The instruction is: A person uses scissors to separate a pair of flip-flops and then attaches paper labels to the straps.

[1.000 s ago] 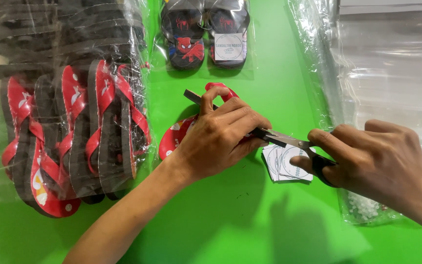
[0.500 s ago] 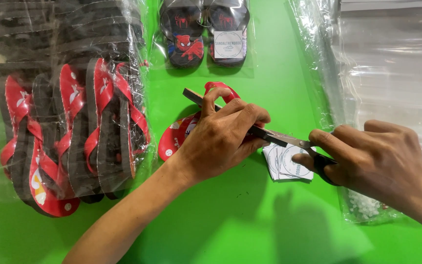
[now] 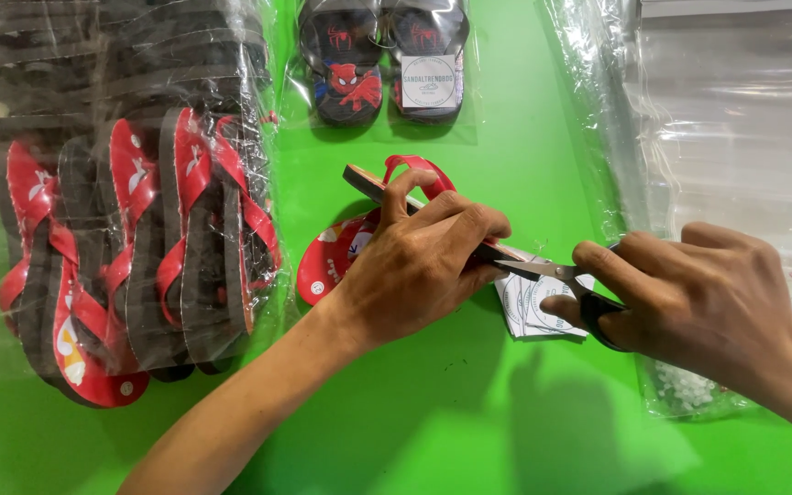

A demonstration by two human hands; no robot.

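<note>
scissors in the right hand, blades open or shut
Slightly open: the scissors show a narrow gap between their blades near the left hand, with the right hand in the handles.

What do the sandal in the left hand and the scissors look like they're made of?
The sandal looks like matte foam rubber, going by its thick dark sole edge and red printed top. The scissors show shiny metal blades and a black, probably plastic, handle.

Red-and-black sandals [image 3: 130, 257] on a green table [image 3: 433, 431].
</note>
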